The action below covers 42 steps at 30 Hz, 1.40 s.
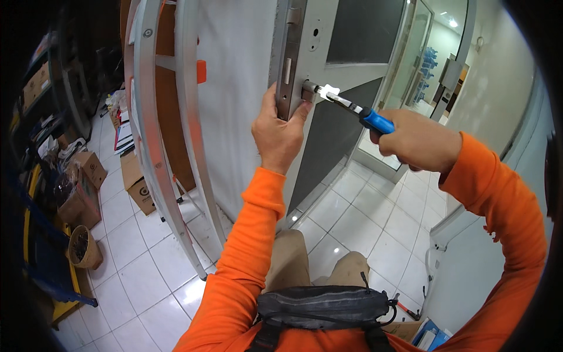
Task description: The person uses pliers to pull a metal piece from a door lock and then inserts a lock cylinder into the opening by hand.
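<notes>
Right hand [417,141] fingers clamp blue-handled pliers [352,108]; left hand [281,132] fingers grip door edge [288,70] beside pliers' tip.

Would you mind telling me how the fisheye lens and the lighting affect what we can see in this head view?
In the head view, the ladder rails and door edge bow toward the rim, and the corners go black. Ceiling lights glare off the floor tiles. The left hand on the door edge and the right hand gripping the blue-handled pliers are sharp. The shelves at far left sit in shadow.
</notes>
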{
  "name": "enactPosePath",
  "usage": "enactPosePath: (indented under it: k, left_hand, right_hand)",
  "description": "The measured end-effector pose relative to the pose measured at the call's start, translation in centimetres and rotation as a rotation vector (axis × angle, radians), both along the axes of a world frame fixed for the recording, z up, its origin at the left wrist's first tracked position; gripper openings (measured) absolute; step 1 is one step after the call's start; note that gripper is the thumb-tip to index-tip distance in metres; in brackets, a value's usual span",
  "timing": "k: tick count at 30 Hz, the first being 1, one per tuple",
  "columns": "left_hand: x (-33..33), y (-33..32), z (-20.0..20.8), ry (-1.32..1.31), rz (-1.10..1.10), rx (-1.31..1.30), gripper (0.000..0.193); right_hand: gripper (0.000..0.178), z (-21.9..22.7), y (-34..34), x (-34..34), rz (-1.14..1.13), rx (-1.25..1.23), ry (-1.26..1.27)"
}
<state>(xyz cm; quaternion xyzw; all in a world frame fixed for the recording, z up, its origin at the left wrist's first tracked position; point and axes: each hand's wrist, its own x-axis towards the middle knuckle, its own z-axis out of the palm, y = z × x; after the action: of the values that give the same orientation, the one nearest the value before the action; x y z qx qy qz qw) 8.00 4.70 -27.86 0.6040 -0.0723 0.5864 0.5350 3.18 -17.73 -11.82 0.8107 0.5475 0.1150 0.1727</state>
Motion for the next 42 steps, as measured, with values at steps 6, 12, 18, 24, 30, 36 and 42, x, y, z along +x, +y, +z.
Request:
enactPosePath:
  k: [6,12,18,24,30,36,42]
  left_hand:
    - [0.2,-0.2,-0.3,-0.023,-0.079,-0.059,0.051]
    - [0.3,-0.3,-0.4,0.003,-0.079,-0.056,0.054]
    - [0.1,-0.1,-0.3,-0.006,-0.080,-0.047,0.052]
    - [0.5,0.1,-0.4,-0.022,-0.071,-0.047,0.057]
    - [0.0,-0.3,-0.2,-0.010,-0.031,-0.039,0.049]
    - [0.1,0.0,-0.3,0.024,-0.034,-0.030,0.046]
    - [-0.4,-0.2,0.0,0.005,-0.043,-0.039,0.045]
  right_hand:
    - [0.023,-0.4,-0.5,-1.0,-0.714,0.726,1.484]
    - [0.020,0.6,0.4,-1.5,-0.799,0.631,1.091]
    - [0.023,-0.4,0.1,-0.5,-0.462,0.397,0.346]
    - [0.017,0.2,-0.2,-1.0,-0.757,0.726,1.423]
    - [0.018,0.8,0.1,-1.6,-0.757,0.683,1.342]
    - [0.025,-0.3,0.4,-1.1,-0.437,0.222,-0.101]
    - [0.030,-0.3,1.0,-2.5,-0.515,0.261,0.006]
